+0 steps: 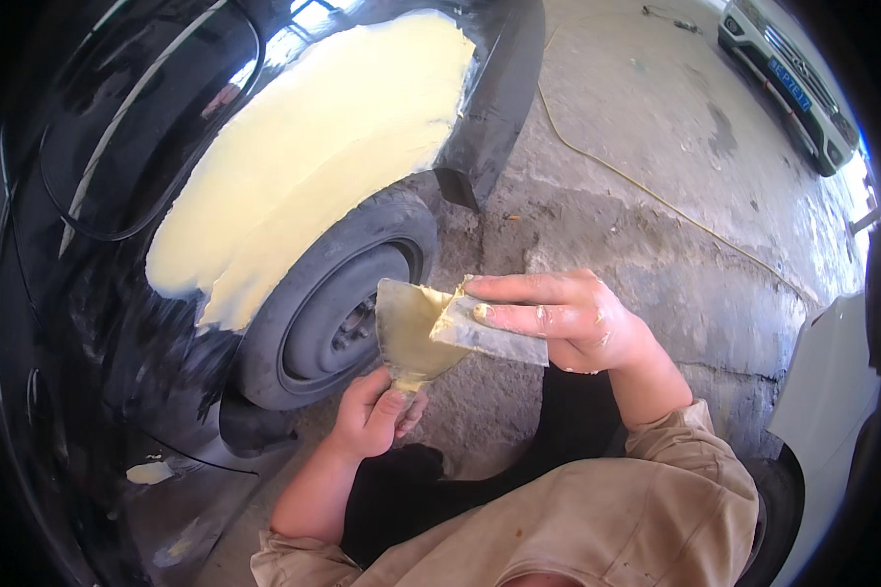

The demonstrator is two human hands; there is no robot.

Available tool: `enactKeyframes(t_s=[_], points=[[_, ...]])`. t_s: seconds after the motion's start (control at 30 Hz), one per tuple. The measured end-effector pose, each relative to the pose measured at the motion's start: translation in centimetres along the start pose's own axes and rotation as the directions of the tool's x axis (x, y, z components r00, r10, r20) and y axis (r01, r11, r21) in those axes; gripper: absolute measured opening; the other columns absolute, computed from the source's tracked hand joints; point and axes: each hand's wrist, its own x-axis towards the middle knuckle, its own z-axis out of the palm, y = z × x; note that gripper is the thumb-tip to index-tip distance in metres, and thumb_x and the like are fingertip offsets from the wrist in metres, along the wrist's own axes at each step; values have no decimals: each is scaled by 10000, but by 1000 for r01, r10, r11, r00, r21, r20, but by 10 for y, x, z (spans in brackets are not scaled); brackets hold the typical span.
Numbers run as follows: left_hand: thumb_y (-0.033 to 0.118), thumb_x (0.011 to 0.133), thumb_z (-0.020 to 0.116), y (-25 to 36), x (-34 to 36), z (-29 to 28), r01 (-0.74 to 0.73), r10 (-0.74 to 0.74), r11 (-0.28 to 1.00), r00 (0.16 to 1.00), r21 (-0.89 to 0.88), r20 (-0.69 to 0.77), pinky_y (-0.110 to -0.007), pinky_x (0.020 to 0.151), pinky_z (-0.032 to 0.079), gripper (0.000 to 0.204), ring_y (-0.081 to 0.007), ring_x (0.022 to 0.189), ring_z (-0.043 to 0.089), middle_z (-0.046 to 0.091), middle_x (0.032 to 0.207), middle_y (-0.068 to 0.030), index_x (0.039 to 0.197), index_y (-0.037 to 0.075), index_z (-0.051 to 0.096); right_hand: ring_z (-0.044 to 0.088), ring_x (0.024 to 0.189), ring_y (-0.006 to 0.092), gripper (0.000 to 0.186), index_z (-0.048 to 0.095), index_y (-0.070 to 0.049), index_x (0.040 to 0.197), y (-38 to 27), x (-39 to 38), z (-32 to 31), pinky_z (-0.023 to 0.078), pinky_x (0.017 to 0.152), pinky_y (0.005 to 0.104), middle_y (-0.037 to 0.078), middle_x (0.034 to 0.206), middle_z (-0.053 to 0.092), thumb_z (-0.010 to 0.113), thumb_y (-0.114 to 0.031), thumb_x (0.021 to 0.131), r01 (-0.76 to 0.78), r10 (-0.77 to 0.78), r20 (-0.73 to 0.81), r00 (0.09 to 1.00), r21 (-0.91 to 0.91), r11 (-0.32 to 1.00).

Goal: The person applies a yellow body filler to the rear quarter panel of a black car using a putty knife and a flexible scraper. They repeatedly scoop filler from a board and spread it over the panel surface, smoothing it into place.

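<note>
My left hand (370, 419) is closed round the handle of a putty knife (411, 338) whose broad blade is smeared with pale yellow filler. In my right hand (578, 318) is a flat, thin rectangular spreader (489, 333), gripped between thumb and fingers. The spreader's filler-coated edge lies against or just over the knife blade; I cannot tell whether they touch. Specks of filler stick to my right fingers. To the left, a wide patch of yellow filler (333, 127) covers the dark car's panel above the wheel (347, 303).
The black car body (98, 293) fills the left side, with a small filler smear (150, 474) low on it. A yellow hose (646, 191) crosses the rough concrete floor (617, 108). A white vehicle (793, 83) stands at the far right, and a pale car panel (822, 391) is nearer.
</note>
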Motion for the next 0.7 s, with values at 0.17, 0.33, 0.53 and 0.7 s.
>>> enactKeyframes(t_s=[0.17,0.33,0.53,0.7], points=[[479,1068,502,11,-1,-2,-133,134,990,991,-40,27,-268,440,397,514,-135,520,487,554,711,-100,1174,-22,541,742,933,353,679,685,-116,1298,17,-21,24,610,716,394,150,1238,718,594,88,657,-28,56,254,966,-112,993],[571,1057,441,21,0,-1,-349,351,936,912,45,-211,-284,416,403,652,-152,488,475,529,689,-106,1246,-52,472,721,925,243,390,676,-56,1240,47,-32,74,583,793,369,149,1080,736,620,8,860,-489,481,92,872,95,867],[546,1069,412,16,8,1,-306,308,951,912,52,-270,-292,432,403,678,-162,496,468,547,721,-126,1358,-67,429,703,897,199,302,633,2,1220,94,10,99,547,843,366,178,1000,738,623,-128,947,-477,702,-487,519,517,711],[601,1037,470,5,16,-1,-278,287,958,933,73,-216,-263,390,385,699,-132,497,470,513,697,-78,1369,-13,444,728,933,285,302,630,9,1211,129,47,105,544,861,379,217,1031,736,616,-132,944,-439,708,-554,438,555,706]])
